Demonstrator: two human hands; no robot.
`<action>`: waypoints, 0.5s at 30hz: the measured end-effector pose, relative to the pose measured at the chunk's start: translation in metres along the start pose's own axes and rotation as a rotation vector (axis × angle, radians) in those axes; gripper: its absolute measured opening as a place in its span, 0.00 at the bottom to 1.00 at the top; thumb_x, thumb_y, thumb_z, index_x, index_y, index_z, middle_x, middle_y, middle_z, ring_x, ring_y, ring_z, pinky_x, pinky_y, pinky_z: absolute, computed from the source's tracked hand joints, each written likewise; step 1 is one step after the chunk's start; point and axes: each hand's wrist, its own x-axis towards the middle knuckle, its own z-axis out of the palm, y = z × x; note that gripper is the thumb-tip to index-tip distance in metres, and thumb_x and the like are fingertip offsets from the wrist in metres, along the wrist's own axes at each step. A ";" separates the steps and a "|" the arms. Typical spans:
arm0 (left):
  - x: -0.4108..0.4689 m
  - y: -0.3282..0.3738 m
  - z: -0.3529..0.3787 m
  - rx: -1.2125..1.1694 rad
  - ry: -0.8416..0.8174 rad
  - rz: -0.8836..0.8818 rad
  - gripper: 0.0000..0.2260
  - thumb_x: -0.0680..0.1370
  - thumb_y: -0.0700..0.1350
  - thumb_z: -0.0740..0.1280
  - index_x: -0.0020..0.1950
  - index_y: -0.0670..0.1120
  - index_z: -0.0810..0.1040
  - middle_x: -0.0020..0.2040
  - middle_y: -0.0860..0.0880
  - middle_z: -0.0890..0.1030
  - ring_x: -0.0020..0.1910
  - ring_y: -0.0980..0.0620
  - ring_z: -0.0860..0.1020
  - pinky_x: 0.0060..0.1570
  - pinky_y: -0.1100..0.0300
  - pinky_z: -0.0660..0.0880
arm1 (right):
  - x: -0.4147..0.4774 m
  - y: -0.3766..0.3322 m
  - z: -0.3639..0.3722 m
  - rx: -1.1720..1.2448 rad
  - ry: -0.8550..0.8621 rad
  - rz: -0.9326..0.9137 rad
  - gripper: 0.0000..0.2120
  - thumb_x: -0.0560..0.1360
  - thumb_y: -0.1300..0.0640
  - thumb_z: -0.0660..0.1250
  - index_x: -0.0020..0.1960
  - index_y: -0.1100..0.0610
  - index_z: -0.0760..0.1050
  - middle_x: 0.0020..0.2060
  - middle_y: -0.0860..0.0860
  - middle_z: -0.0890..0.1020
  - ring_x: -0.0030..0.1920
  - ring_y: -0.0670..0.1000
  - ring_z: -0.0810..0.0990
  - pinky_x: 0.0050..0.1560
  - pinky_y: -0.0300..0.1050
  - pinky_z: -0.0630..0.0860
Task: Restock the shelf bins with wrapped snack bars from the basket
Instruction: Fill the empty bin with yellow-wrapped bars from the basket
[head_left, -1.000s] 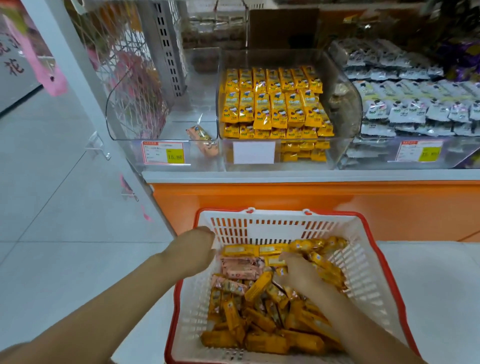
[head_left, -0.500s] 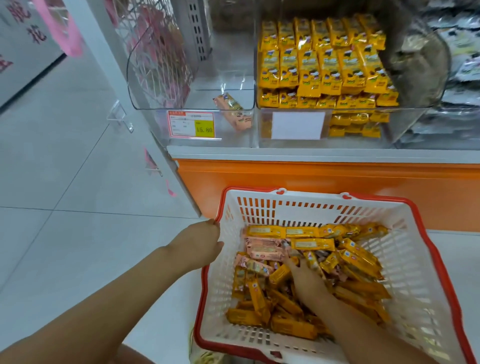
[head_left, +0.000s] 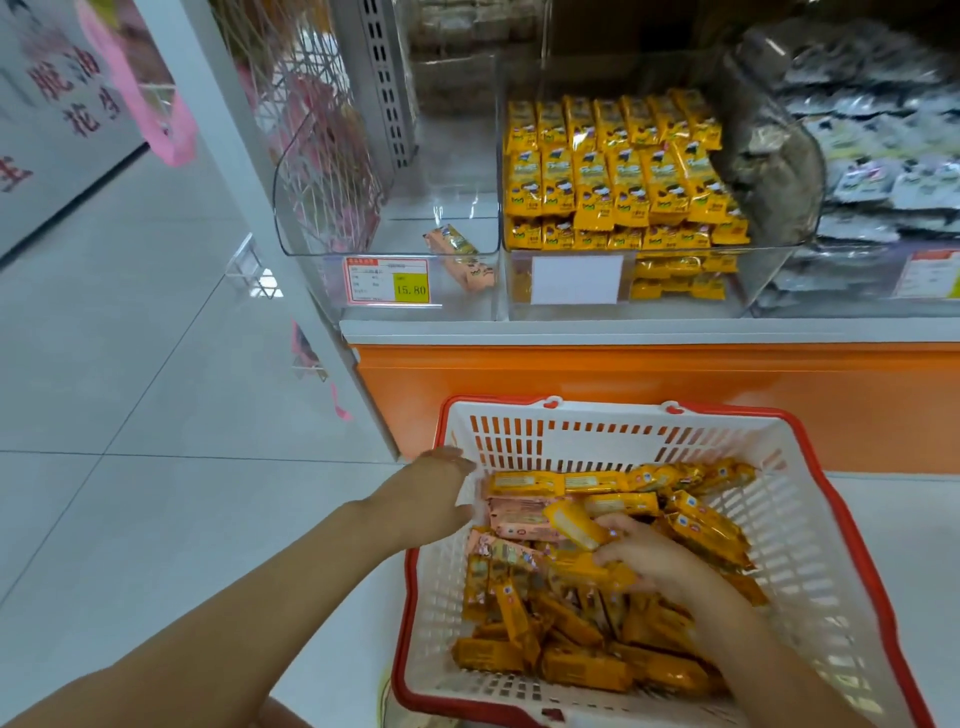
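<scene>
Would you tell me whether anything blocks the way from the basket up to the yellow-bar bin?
Nothing visible does. The space between the basket and the yellow-bar bin is free, and the bin is open on top; the yellow bars only need lifting over its clear front wall. It is already nearly full.

I see a white slotted basket (head_left: 597, 441) with red rim, yellow-orange snack bars (head_left: 571, 667) and few pink bars (head_left: 519, 514) inside, orange shelf front (head_left: 649, 384), red-and-yellow price tag (head_left: 387, 280), grey packets (head_left: 883, 176) at my far right
</scene>
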 end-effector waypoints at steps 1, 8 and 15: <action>0.000 0.007 -0.002 -0.100 0.003 0.033 0.25 0.79 0.50 0.64 0.75 0.46 0.63 0.75 0.48 0.63 0.73 0.51 0.62 0.68 0.62 0.60 | -0.009 -0.005 -0.004 0.128 -0.046 -0.021 0.23 0.73 0.64 0.69 0.65 0.50 0.71 0.60 0.53 0.76 0.57 0.56 0.78 0.53 0.53 0.80; 0.004 0.046 -0.025 -0.675 -0.011 0.223 0.28 0.75 0.41 0.71 0.71 0.58 0.67 0.70 0.57 0.69 0.63 0.53 0.73 0.48 0.73 0.71 | -0.084 -0.047 -0.025 0.309 -0.330 -0.295 0.25 0.73 0.65 0.70 0.66 0.49 0.70 0.58 0.57 0.82 0.54 0.57 0.82 0.54 0.54 0.79; -0.006 0.081 -0.053 -0.873 0.026 0.370 0.19 0.72 0.41 0.74 0.62 0.48 0.78 0.54 0.50 0.81 0.57 0.56 0.77 0.61 0.57 0.72 | -0.143 -0.063 -0.045 0.364 -0.367 -0.446 0.31 0.68 0.63 0.76 0.68 0.52 0.69 0.60 0.63 0.79 0.61 0.63 0.78 0.54 0.53 0.79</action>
